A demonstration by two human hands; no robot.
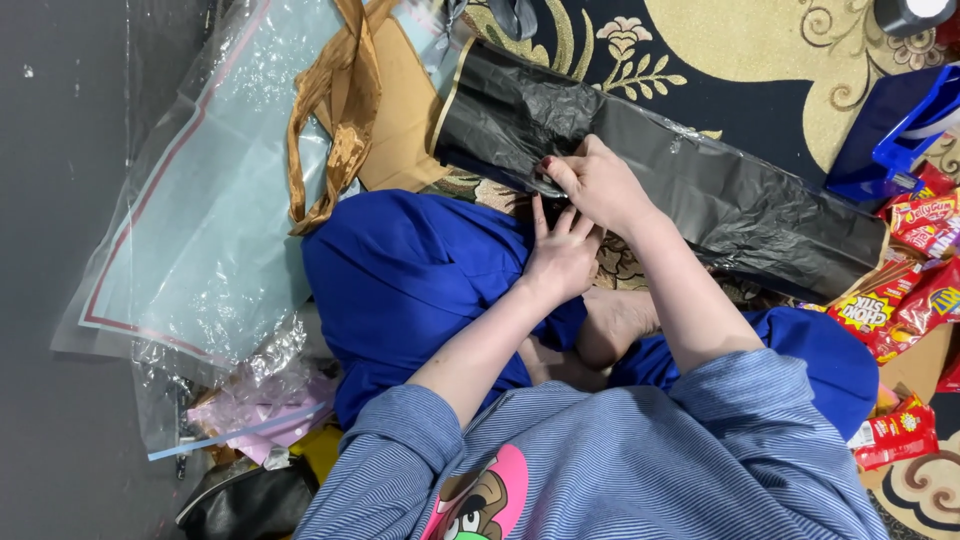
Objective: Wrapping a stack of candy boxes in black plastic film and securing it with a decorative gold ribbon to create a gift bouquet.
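Note:
I sit cross-legged in blue trousers on a patterned carpet. A long black plastic bag lies across my lap and the carpet. My right hand pinches the near edge of the black bag between thumb and fingers. Just below it, my left hand rests flat on my knee, fingers spread and touching the bag's edge. My bare foot shows between my forearms.
A large clear zip bag lies at left on the dark floor. A gold ribbon lies over brown cardboard. Red snack packets pile at right. A blue box stands at upper right. Crumpled clear plastic sits lower left.

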